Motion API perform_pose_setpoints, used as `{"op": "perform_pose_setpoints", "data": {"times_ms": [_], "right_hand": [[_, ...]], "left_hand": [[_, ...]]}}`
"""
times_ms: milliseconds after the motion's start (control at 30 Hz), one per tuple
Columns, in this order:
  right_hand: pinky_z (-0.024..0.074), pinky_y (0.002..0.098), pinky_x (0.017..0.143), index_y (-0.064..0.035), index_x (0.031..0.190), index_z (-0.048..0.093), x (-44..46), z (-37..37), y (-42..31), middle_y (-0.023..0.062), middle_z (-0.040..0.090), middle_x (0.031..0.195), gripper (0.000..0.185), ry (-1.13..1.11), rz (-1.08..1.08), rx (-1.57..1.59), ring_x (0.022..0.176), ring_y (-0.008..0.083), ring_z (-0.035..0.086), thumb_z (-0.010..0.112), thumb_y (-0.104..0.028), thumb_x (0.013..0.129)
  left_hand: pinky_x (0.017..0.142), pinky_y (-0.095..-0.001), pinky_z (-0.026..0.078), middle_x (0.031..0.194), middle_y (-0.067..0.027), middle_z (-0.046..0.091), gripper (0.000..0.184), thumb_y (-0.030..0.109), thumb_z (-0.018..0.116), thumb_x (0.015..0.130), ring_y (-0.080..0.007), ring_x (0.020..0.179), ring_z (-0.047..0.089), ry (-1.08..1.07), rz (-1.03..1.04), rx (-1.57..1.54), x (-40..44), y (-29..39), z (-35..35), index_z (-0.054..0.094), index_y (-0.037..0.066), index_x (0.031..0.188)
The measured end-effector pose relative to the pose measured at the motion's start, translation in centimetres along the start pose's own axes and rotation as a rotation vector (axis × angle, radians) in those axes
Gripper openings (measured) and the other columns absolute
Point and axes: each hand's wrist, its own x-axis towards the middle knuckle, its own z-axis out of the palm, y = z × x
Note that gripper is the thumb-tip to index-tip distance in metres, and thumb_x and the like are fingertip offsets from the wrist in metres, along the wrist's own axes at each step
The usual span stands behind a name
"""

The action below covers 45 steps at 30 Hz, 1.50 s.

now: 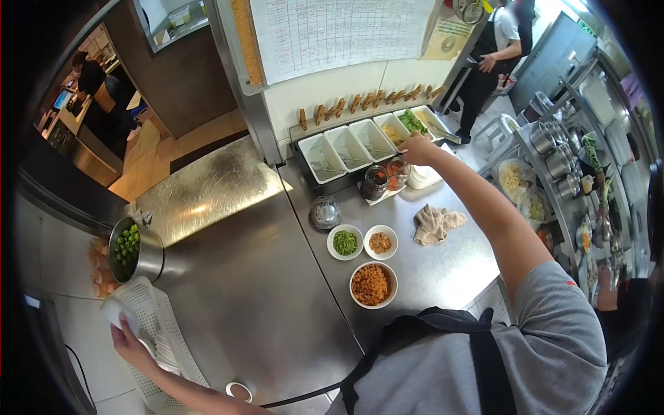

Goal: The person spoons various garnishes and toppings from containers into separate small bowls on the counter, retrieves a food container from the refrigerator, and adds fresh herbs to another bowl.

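My left hand (128, 340), at the far left, is closed on a small white bowl (121, 315). It holds the bowl over a white perforated basket (176, 315) with more white dishes (164, 349) inside. My right hand (418, 149) reaches to the front edge of the row of white containers (322, 153), just above a glass jar with red contents (398, 173). Its fingers are drawn together, and what they hold is hidden. Beside that jar stands a dark jar (375, 181). Chopped green leaves (413, 122) fill one container near this hand.
On the steel counter (242, 297) stand bowls of chopped greens (344, 242), light brown bits (380, 242) and orange-brown crumbs (373, 285). A crumpled cloth (437, 223) lies to their right. A metal pot (142, 249) holds green produce. Another person (494, 62) stands at upper right.
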Motion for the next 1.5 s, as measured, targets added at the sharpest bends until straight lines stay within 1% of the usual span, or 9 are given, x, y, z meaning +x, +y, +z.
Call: {"op": "perform_pose_setpoints", "data": {"times_ms": [100,200,400,567,900,1167,1300,1467,1500], "right_hand": [[0.043,0.0451,0.095,-0.0179,0.1,0.074,0.7,-2.0,0.0,0.0088,0.07,0.102,0.028,-0.146,-0.165,-0.24,0.108,0.0302,0.058,0.069,-0.029,0.075],[0.0503,0.0419,0.081,-0.0157,0.093,0.075,2.0,-2.4,2.0,0.008,0.072,0.089,0.028,-0.113,-0.24,-0.055,0.09,0.0283,0.067,0.076,-0.029,0.069],[0.0536,0.0389,0.071,-0.0135,0.084,0.075,2.7,-5.3,3.3,0.0082,0.071,0.08,0.028,0.078,-0.298,0.138,0.077,0.0288,0.068,0.083,-0.028,0.062],[0.0537,0.0391,0.072,-0.0117,0.082,0.075,-1.4,-7.3,3.0,0.0084,0.071,0.078,0.023,0.229,-0.318,0.212,0.076,0.029,0.068,0.083,-0.023,0.063],[0.0519,0.0368,0.075,-0.0097,0.08,0.072,-16.9,-11.0,3.1,0.0068,0.069,0.081,0.017,0.502,-0.669,0.32,0.078,0.0262,0.065,0.079,-0.021,0.07],[0.0493,0.0374,0.087,-0.0078,0.085,0.073,-26.9,-10.6,1.5,0.0003,0.069,0.081,0.021,0.384,-1.185,0.384,0.089,0.0206,0.064,0.075,-0.014,0.065],[0.0473,0.0395,0.093,-0.0068,0.079,0.072,-29.1,-11.7,-0.7,0.0019,0.068,0.099,0.015,0.282,-1.377,0.324,0.102,0.0214,0.06,0.073,-0.012,0.065],[0.0466,0.0411,0.095,-0.0069,0.097,0.063,-29.1,-10.3,-1.3,0.0069,0.052,0.128,0.025,0.46,-0.9,0.066,0.114,0.0254,0.054,0.069,-0.011,0.072],[0.0489,0.0376,0.087,-0.0076,0.098,0.056,-29.0,-10.0,-1.2,0.0082,0.06,0.109,0.019,0.316,-0.855,0.144,0.104,0.0261,0.058,0.061,-0.007,0.08]], "left_hand": [[0.078,-0.0301,0.049,0.096,-0.0052,0.068,0.023,0.016,0.064,0.092,-0.0145,0.082,0.061,-0.048,-0.002,-0.275,-9.5,11.2,3.3,0.067,-0.002,0.107],[0.075,-0.0285,0.05,0.093,-0.0038,0.069,0.021,0.012,0.072,0.085,-0.0113,0.083,0.062,-0.52,-0.175,-0.592,-18.1,21.4,7.0,0.069,0.001,0.103],[0.064,-0.029,0.048,0.081,-0.011,0.07,0.026,0.028,0.07,0.087,-0.0161,0.067,0.063,-1.44,0.135,-0.508,-29.7,30.2,16.8,0.072,0.006,0.102],[0.066,-0.0381,0.05,0.086,-0.0092,0.068,0.028,0.031,0.064,0.089,-0.0267,0.077,0.065,-1.303,0.657,-0.26,-38.2,30.3,24.1,0.068,0.007,0.104],[0.076,-0.0391,0.051,0.09,-0.009,0.067,0.028,0.028,0.071,0.081,-0.0281,0.087,0.063,-1.206,0.922,0.089,-43.9,30.2,26.3,0.07,0.012,0.104],[0.096,-0.0405,0.049,0.144,-0.0123,0.042,0.131,0.003,0.09,0.054,-0.0243,0.124,0.05,-1.161,-0.427,-1.011,-35.7,33.4,21.2,0.008,0.015,0.155],[0.098,-0.0366,0.048,0.135,-0.0091,0.051,0.116,-0.001,0.089,0.055,-0.0214,0.122,0.053,-1.209,-0.196,-1.011,-34.0,35.0,18.7,0.025,0.01,0.151],[0.101,-0.034,0.045,0.123,-0.0033,0.059,0.09,0.002,0.091,0.053,-0.0164,0.117,0.055,-1.046,-0.014,-0.723,-35.2,33.4,16.5,0.046,0.006,0.131],[0.1,-0.0333,0.045,0.122,-0.0029,0.06,0.091,0.003,0.091,0.054,-0.015,0.116,0.056,-1.026,0.027,-0.704,-35.5,32.9,16.7,0.046,0.007,0.133]]}}
